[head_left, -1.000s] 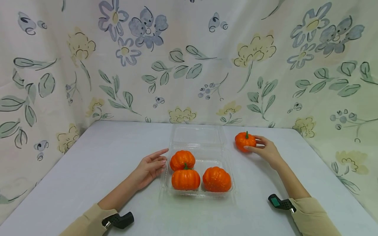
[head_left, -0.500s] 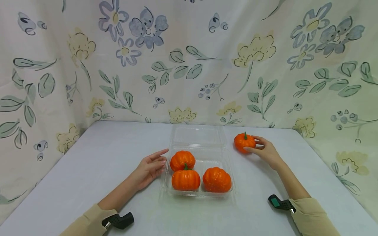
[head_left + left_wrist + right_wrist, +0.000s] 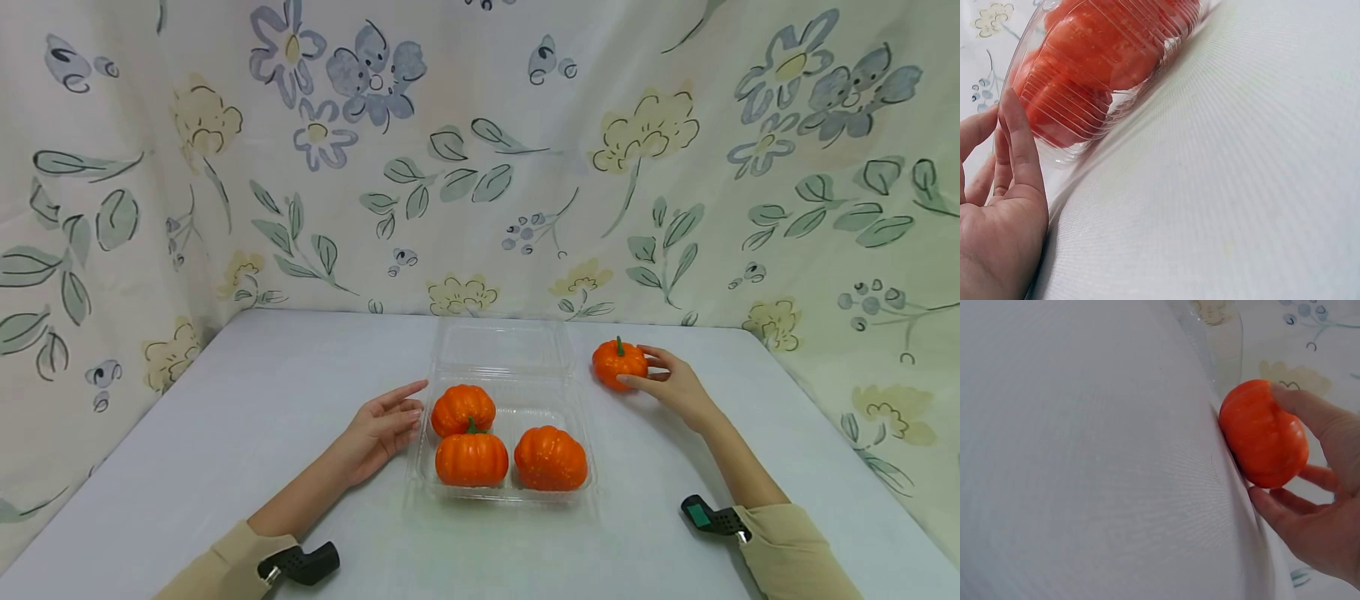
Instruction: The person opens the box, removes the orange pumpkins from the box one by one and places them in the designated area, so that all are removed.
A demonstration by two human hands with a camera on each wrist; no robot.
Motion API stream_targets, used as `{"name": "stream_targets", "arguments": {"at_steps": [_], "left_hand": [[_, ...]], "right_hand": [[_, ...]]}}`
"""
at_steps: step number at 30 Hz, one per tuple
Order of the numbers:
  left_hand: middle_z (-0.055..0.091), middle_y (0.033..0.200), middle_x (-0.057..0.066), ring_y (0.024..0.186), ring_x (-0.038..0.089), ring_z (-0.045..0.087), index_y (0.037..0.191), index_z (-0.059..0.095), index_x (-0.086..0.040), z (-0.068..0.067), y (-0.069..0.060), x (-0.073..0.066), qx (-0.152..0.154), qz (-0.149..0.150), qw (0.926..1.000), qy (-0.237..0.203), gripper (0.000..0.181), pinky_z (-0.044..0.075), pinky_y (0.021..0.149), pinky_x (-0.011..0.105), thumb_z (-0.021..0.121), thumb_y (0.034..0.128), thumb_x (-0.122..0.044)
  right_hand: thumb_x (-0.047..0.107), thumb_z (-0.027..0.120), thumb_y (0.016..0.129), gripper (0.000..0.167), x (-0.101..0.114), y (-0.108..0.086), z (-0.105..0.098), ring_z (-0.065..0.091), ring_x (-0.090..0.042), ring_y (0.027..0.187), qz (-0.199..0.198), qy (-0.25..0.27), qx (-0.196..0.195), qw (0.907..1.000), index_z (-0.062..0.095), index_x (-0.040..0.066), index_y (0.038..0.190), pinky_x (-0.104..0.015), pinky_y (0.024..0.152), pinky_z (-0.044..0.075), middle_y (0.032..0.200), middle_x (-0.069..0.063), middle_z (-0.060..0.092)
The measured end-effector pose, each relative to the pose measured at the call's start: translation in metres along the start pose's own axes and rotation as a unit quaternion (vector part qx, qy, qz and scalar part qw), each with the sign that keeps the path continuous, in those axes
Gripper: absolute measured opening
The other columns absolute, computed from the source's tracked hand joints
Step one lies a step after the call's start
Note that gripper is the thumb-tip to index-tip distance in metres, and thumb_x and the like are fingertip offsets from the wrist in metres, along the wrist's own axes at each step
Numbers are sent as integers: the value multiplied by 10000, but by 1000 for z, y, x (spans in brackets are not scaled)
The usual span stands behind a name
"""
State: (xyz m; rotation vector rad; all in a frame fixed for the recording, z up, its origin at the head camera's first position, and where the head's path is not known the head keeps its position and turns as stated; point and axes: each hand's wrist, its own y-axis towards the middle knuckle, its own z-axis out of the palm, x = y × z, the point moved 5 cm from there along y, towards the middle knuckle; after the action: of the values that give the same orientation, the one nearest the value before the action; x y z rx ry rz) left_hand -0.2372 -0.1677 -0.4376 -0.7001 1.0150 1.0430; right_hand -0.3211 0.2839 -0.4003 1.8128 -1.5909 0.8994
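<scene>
Right of the clear plastic clamshell box [image 3: 577,404], a small orange toy pumpkin [image 3: 620,367] with a green stem sits at the back of the table. My right hand [image 3: 678,390] holds this pumpkin from its right side; the right wrist view shows the thumb on one side of the pumpkin [image 3: 1263,434] and fingers at the other. Inside the box's base lie three more orange pumpkins: a rear left one [image 3: 462,408], a front left one [image 3: 472,460] and a front right one [image 3: 551,458]. My left hand [image 3: 381,435] rests at the box's left wall, fingers mostly extended.
The box's clear lid [image 3: 501,343] lies folded back behind its base. A white cloth [image 3: 300,367] covers the table, and a floral curtain [image 3: 480,167] hangs along the back and sides. Each sleeve carries a black wrist camera, like the right one [image 3: 712,517].
The pumpkin in my right hand has shifted slightly left and toward me, its stem moving left as well. My left hand and the boxed pumpkins stay where they were.
</scene>
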Motion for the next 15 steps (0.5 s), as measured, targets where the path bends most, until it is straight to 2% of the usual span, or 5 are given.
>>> {"name": "stream_targets", "arguments": {"at_steps": [9,15], "left_hand": [[620,1110,-5,888,59,671,1548,513,-109,-1,1,2,-104,-66,9999,-2,488,598,850,179,528,1074,6],[623,1110,-5,891,59,672,1548,515,-109,-1,2,3,-76,-72,9999,-13,486,597,853,179,533,1075,2]], "right_hand": [[349,678,1033,797,4,0,-9,524,-554,1324,-127,-225,39,9997,301,-30,1623,-609,1050,537,1559,-378,393],[319,665,1051,769,12,-2,-19,516,-560,1337,-202,-300,-39,9993,294,-33,1625,-641,1072,505,1561,-381,396]]}}
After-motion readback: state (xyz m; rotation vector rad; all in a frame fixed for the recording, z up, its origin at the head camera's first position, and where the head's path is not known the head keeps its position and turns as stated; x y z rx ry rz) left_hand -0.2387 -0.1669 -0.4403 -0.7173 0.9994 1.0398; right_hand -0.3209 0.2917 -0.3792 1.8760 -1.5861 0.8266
